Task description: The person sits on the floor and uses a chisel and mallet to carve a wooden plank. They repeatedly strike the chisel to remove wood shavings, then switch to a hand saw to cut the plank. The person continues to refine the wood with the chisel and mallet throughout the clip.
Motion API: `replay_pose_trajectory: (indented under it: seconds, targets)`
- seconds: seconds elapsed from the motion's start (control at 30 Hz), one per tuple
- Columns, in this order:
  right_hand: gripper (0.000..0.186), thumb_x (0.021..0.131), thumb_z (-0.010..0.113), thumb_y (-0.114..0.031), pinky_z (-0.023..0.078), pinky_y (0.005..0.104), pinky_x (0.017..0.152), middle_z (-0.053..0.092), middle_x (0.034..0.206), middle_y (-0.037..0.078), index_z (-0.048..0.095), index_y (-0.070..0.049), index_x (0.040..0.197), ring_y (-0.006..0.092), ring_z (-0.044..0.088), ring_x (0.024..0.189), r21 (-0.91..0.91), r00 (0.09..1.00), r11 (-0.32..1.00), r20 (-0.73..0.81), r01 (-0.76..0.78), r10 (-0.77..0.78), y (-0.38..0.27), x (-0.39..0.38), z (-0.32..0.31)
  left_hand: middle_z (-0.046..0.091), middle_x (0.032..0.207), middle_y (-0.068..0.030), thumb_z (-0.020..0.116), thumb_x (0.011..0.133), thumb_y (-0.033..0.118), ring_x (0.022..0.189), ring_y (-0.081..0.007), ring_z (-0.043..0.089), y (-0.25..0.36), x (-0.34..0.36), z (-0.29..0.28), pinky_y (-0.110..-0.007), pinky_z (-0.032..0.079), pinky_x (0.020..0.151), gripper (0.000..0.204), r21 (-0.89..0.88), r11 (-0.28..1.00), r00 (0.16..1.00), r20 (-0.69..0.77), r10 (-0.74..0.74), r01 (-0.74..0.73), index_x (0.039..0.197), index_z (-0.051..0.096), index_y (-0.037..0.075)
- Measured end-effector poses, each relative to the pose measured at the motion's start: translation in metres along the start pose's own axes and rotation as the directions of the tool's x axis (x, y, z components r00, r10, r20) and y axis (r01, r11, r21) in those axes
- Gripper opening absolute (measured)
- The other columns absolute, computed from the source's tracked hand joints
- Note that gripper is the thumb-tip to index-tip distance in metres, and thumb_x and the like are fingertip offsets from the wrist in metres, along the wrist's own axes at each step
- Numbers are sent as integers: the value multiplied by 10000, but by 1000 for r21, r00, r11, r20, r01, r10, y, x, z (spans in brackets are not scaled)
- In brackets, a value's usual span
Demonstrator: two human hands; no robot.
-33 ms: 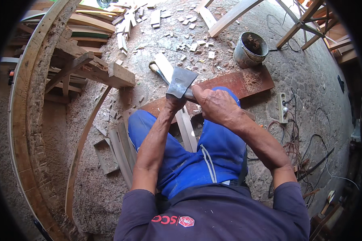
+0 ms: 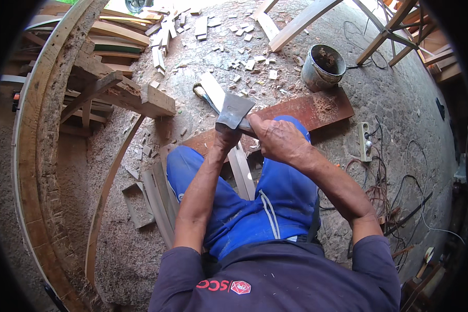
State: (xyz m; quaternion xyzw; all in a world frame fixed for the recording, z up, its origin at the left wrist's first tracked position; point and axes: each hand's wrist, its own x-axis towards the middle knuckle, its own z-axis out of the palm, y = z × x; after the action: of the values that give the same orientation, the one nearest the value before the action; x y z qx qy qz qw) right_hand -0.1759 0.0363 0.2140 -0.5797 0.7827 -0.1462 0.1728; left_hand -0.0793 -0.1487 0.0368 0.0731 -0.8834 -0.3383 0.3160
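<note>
So I've got the hatchet (image 2: 235, 109) up in front of my knees, right hand (image 2: 281, 136) with its fingers wrapped tight round the handle. Left hand (image 2: 226, 139) is right under the metal head, which hides most of those fingers, so I honestly can't tell what they're gripping. A pale strip of wood (image 2: 212, 87) pokes out just past the head. There's a reddish board (image 2: 322, 110) lying beyond my knees, shavings on its right end, with a grubby bucket (image 2: 312, 76) standing just behind that end.
</note>
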Motion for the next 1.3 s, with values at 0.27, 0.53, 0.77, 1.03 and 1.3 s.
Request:
replay_pose_trajectory:
  seconds: [0.27,0.53,0.77,1.03,1.3]
  targets:
    - [360,869,628,-45,533,542,692,680,858,242,499,-62,1204,469,686,828,219,936,963,-345,159,-76,-25,-6,-46,746,956,-101,713,859,32,935,-192,713,18,17,-9,-354,549,809,143,-486,838,953,-33,-302,249,1001,717,24]
    - [346,906,696,-82,534,410,691,675,850,197,561,-50,1223,319,725,778,463,879,876,-465,136,109,-16,-22,-41,472,550,-25,691,876,82,535,-87,464,46,47,-27,-329,422,509,289,-334,919,956,-131,-264,209,646,522,38]
    - [337,904,666,-80,543,477,676,682,872,259,537,-33,1212,456,701,827,542,912,834,-388,108,134,-14,-32,-33,503,570,-38,686,874,102,553,-85,477,38,48,-15,-330,438,524,251,-360,916,961,-138,-242,179,679,544,31]
    - [383,897,703,-83,523,372,718,650,834,158,571,-52,1255,238,663,722,624,928,781,-310,34,207,-13,-34,-18,512,568,-48,660,834,67,546,-99,479,4,34,1,-337,437,517,197,-376,905,958,-119,-260,199,675,548,33]
    - [368,883,676,-71,538,469,689,676,825,225,534,-50,1222,429,710,806,435,922,893,-382,115,67,-10,-18,-30,694,906,-53,718,855,23,808,-203,671,5,28,-8,-342,546,721,104,-221,957,980,-27,-196,186,955,698,44]
